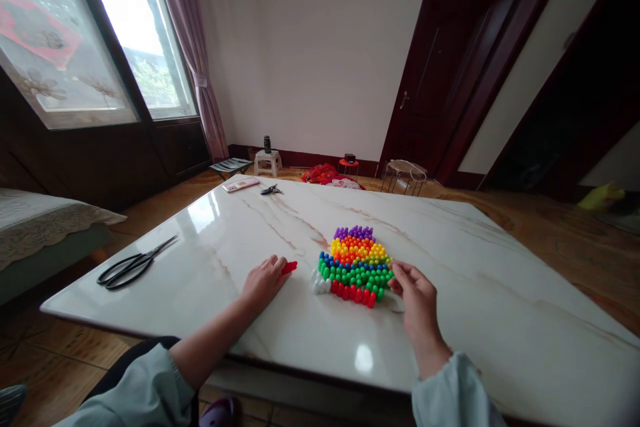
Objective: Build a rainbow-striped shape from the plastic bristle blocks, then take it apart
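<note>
A block of coloured beads [355, 260] lies on the marble table, in bands of purple, orange, yellow, blue, green and red, with white beads at its lower left corner. My left hand [265, 280] rests on the table left of the block, its fingers closed on a small red piece [289, 267] that sticks out to the right. At the block's right edge is my right hand [414, 287], thumb and forefinger pinched together beside the green beads. Whatever the right fingertips hold is too small to make out.
Black-handled scissors [134, 269] lie at the table's left. Near the far edge of the table [220, 240] are a pink phone [241, 184] and small dark pliers [271, 190]. Stools stand on the floor beyond.
</note>
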{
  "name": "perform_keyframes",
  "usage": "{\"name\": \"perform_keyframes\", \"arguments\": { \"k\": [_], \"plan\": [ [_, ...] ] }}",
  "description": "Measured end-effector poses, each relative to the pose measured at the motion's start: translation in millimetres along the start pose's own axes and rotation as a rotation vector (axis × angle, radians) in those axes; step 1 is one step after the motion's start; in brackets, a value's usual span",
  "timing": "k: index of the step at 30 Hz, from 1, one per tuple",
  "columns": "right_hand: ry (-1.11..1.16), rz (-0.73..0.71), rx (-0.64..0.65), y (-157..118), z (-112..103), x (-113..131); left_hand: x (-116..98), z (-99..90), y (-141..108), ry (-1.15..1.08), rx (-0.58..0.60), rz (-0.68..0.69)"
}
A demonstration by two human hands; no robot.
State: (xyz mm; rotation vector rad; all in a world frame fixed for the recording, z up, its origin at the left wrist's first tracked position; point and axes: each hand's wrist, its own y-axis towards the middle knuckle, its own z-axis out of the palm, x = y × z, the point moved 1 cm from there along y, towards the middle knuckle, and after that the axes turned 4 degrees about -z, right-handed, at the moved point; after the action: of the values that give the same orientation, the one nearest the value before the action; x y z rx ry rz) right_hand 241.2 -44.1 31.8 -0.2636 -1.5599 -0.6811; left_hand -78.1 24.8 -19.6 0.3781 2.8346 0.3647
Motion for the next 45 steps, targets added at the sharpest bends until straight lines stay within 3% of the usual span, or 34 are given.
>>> {"name": "perform_keyframes", "arguments": {
  "k": [2,5,8,11,16,20,22,24,29,32,34,37,45],
  "plan": [
    [0.286,0.233,0.004,-5.9,12.3,4.6,-5.6,1.7,1.2,-0.047,-0.027,-0.013],
    [0.433,0.323,0.17,-24.3,30.7,9.5,-13.0,3.5,3.0,-0.138,-0.076,-0.069],
    [0.348,0.332,0.384,-49.4,45.7,2.1,-23.6,4.3,1.6,-0.227,-0.095,-0.028],
    [0.237,0.323,0.483,-71.4,59.0,-14.0,-39.7,3.9,-4.4,-0.278,-0.065,0.09],
    [0.144,0.188,0.523,-85.7,76.4,-26.1,-65.4,-2.6,-19.3,-0.342,0.07,0.299],
    [0.093,0.084,0.493,-82.9,80.6,-17.2,-72.5,-12.2,-24.5,-0.548,0.138,0.279],
    [0.11,0.08,0.449,-78.4,78.6,-10.8,-73.0,-14.8,-21.5,-0.754,0.156,0.18],
    [0.125,0.078,0.373,-71.3,73.5,-5.2,-70.6,-14.8,-14.7,-1.071,0.182,-0.028],
    [0.075,0.065,0.246,-48.2,54.4,-4.2,-48.9,-13.6,5.4,-2.057,0.234,-0.848],
    [0.047,0.076,0.197,-37.0,43.2,-10.1,-31.4,-19.3,12.8,-2.33,0.134,-1.199],
    [0.025,0.065,0.16,-31.3,35.8,-12.3,-22.5,-23.6,15.7,-2.381,0.003,-1.289],
    [-0.017,0.025,0.114,-24.1,23.5,-10.3,-16.2,-28.1,17.5,-2.423,-0.125,-1.307],
    [-0.183,-0.041,0.11,-9.8,-19.6,-6.2,-17.2,-34.4,14.6,-2.355,-0.148,-1.319]
  ]
}}
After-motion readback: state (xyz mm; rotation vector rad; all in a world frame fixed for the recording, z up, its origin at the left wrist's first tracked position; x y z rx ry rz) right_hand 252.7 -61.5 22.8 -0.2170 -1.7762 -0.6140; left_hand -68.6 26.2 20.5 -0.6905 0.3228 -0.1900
